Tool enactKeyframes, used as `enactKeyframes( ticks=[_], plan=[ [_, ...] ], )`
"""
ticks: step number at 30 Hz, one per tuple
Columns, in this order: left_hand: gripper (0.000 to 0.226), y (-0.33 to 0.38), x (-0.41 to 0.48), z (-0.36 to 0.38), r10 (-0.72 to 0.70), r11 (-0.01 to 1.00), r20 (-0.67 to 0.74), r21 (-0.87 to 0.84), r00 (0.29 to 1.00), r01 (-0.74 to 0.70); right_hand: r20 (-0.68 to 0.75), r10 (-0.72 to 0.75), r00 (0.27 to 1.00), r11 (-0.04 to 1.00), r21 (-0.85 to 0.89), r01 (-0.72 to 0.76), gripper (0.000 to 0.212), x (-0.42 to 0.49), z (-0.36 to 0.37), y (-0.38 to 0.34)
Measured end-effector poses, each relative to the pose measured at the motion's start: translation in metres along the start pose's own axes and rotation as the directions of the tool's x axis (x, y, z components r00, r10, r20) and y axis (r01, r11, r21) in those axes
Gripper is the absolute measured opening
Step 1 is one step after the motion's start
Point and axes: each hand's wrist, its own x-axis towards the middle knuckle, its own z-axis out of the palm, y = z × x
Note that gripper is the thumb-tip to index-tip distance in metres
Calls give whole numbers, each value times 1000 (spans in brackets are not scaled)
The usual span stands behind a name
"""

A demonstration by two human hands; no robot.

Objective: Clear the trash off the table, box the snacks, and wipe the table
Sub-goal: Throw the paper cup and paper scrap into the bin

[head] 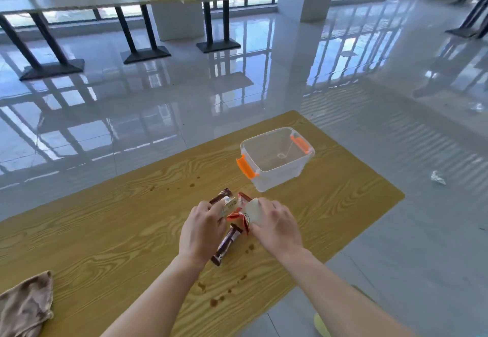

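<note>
the wooden table (105,231) fills the lower frame, yellow grain running across it, with glossy grey floor (184,99) all around. on the table's far right sits the clear plastic box (277,160), lid off, orange latches at both ends, nothing visible inside it. down at the near left corner lies a crumpled brown cloth (25,307), half out of frame, well apart from the hands. both hands are in at the middle of the table, crowding a small pile of snacks. the left hand (202,233) has its fingers curled down onto a pale-and-brown snack packet (224,202); gripping it or only pressing on it, i cannot tell. the right hand (277,227) is closed over a white packet (253,211), fingers wrapped on top. between the two hands there's a red-and-white wrapper (241,215), touching both packets. a long dark brown snack bar (227,244) lies flat on the table beside the left wrist. brown stains (211,299) dot the wood near the front edge, with more near the far edge beyond the pile. out on the floor to the right, a little scrap of crumpled wrapper (437,177).
</note>
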Motion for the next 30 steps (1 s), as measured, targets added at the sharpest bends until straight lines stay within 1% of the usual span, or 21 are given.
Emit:
enactKeyframes(
  ticks=[5,10,14,17,19,21,25,30],
  plan=[
    [44,75,-17,31,67,998,31,-21,997,-67,-36,92,995,996,7,-91,43,-40,-42,67],
    [45,150,-46,62,152,988,80,-14,985,-152,-66,155,986,987,-30,-158,36,-91,-84,135],
    [35,204,-66,89,194,981,110,-30,975,-192,-89,210,974,975,-57,-216,33,-129,-110,187],
    [32,237,-77,111,235,972,159,-50,959,-230,-109,275,955,959,-40,-281,36,-154,-124,224],
    [24,256,-82,125,259,966,196,-62,946,-251,-116,332,936,942,-21,-336,41,-167,-130,246],
    [21,274,-84,140,274,962,224,-74,935,-264,-115,393,913,918,-12,-396,44,-179,-132,268],
    [27,303,-89,174,348,937,291,-132,891,-323,-85,514,853,857,15,-515,46,-197,-127,307],
    [32,322,-90,236,413,911,410,-192,813,-366,-34,674,738,739,16,-674,46,-211,-108,352]
  ],
)
